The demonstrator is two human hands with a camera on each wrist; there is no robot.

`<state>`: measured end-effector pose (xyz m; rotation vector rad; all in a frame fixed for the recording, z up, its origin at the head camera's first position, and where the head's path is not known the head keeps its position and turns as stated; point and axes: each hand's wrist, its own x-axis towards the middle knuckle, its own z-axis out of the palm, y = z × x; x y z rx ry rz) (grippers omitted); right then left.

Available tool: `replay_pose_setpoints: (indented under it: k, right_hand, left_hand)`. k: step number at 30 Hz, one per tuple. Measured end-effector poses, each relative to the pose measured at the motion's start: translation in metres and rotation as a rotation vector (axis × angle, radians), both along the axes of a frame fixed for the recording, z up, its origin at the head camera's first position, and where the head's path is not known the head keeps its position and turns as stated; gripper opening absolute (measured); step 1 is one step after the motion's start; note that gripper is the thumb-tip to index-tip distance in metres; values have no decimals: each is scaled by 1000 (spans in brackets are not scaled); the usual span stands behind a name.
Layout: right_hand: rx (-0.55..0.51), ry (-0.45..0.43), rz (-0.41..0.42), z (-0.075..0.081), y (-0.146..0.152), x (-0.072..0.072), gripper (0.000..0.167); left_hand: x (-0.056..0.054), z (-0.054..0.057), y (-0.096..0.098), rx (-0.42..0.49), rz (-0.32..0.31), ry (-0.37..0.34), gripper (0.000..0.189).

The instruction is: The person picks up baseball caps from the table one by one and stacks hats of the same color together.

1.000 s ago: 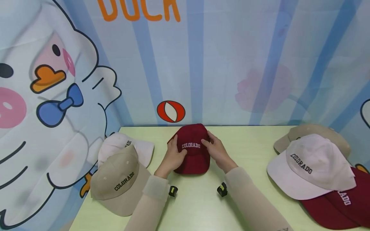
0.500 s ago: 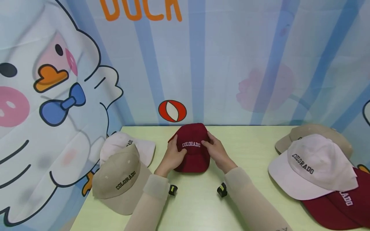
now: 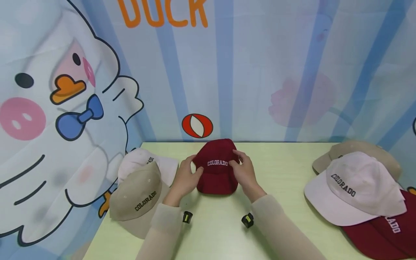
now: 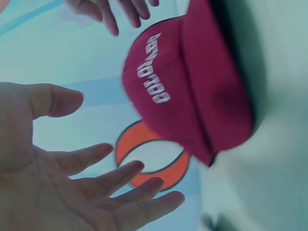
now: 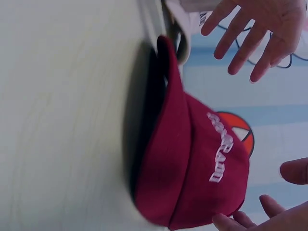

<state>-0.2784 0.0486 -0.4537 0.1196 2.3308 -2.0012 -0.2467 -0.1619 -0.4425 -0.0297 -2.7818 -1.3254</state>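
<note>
Resting between both hands (image 3: 183, 178), maroon cap (image 3: 217, 174)

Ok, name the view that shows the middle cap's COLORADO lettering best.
The head view: the lettering on the middle maroon cap reads upright and crisp. Both wrist views show it turned roughly sideways and blurred.

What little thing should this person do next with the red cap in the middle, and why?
Probably ease the left hand and the right hand away from the dark red cap. It appears to rest on the table unaided, and both hands are open: the left is clear of it, while whether the right touches its side is hard to tell.
</note>
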Motion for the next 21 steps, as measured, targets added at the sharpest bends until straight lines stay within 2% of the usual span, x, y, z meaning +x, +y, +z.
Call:
replay_pose_setpoints:
  k: [3, 8, 12, 16, 21]
  right_hand:
    - [-59, 3, -20, 6, -7, 9, 47]
    - [-113, 8, 14, 9, -22, 26, 42]
    - [-157, -33, 93, 7, -36, 39, 41]
    - [-186, -70, 180, 4, -51, 52, 39]
    - [-193, -115, 295, 0, -67, 66, 41]
  left_hand:
    - [11, 9, -8, -51, 15, 31, 58]
    - [30, 18, -19, -137, 41, 67, 51]
    - [42, 22, -27, -166, 70, 95, 50]
    - [54, 34, -37, -190, 105, 103, 51]
    - [61, 47, -56, -254, 168, 135, 53]
